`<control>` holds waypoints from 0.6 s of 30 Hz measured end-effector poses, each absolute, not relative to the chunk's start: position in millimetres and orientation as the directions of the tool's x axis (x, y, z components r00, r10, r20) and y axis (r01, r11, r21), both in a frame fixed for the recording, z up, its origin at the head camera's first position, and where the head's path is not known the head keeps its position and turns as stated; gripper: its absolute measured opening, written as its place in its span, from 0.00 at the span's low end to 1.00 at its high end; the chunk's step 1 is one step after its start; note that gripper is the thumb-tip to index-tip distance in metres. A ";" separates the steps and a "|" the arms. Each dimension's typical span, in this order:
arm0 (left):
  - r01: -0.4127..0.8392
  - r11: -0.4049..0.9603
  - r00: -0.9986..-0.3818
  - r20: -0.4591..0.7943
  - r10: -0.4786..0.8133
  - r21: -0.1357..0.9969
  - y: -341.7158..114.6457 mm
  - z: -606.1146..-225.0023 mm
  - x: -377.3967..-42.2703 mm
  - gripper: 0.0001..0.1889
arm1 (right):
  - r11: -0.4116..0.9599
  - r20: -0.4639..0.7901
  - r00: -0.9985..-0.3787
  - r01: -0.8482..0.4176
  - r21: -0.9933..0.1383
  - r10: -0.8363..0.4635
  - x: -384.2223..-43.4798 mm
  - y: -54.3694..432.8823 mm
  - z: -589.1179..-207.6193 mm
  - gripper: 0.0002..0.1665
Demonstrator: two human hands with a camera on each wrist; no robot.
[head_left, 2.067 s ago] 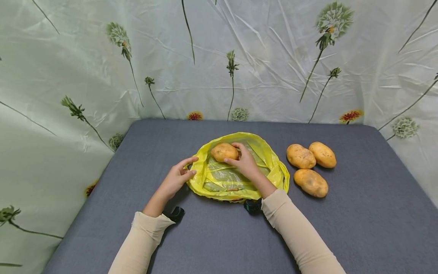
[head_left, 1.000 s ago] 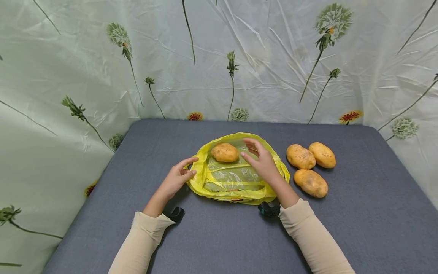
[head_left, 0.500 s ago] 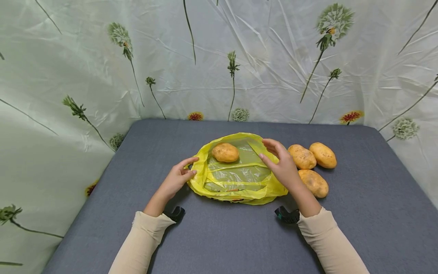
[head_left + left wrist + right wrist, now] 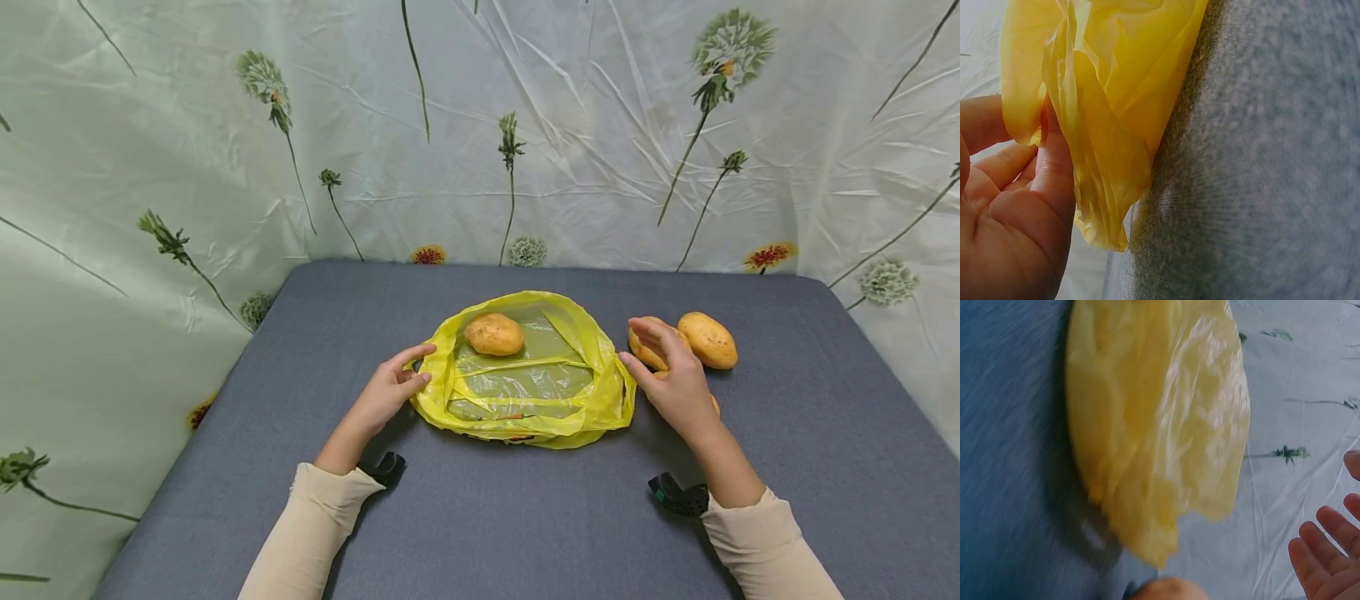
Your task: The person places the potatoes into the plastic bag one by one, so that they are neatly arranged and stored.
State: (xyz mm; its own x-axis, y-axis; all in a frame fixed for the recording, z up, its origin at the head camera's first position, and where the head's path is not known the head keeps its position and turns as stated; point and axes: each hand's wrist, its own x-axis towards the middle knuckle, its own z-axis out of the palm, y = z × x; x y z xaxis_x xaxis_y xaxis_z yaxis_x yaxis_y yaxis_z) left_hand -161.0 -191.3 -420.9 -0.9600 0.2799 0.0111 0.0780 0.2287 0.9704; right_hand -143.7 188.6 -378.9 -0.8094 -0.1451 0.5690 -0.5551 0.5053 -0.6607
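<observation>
our left hand [image 4: 386, 392] grips yellow bag [image 4: 613, 404] | our right hand [image 4: 681, 387], fingers [image 4: 1316, 542] loose, near potatoes [image 4: 707, 340] | one potato [image 4: 493, 334] inside bag

Yellow bag [image 4: 562, 427], tan potatoes [image 4: 494, 334], floral backdrop [image 4: 457, 92]

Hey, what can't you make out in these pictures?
Head view: most of the nearest potato, hidden by the right hand.
Head view: the print on the bag, too small to read.
Right wrist view: most of one potato, cut off by the bottom edge.
Left wrist view: part of the left hand, cut off by the left edge.
</observation>
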 end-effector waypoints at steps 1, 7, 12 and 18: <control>0.079 0.232 -0.960 0.011 0.279 0.970 -191.6 -421.0 -160.9 0.23 | 0.513 0.578 -0.804 -0.558 -0.652 -0.140 -142.6 192.4 -380.6 0.30; 0.067 0.238 -0.962 -0.001 0.273 0.969 -192.1 -421.4 -161.0 0.23 | 0.577 0.584 -0.805 -0.525 -0.625 -0.100 -133.5 214.3 -389.4 0.32; 0.056 0.229 -0.959 -0.011 0.283 0.972 -191.6 -419.4 -161.3 0.24 | 0.609 0.552 -0.832 -0.470 -0.639 -0.063 -122.3 232.8 -395.9 0.30; 0.056 0.222 -0.955 -0.012 0.297 0.973 -187.8 -404.3 -155.2 0.23 | 0.619 0.533 -0.844 -0.445 -0.647 -0.049 -112.4 251.7 -407.5 0.28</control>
State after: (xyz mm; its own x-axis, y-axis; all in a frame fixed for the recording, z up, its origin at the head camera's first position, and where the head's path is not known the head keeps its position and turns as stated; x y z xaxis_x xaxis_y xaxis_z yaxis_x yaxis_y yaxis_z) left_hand -155.2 -187.8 -404.3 -0.9548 0.2971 -0.0123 0.0564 0.2217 0.9735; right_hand -112.4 251.7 -407.5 -0.8444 -0.0489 0.5335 -0.4447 0.6194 -0.6470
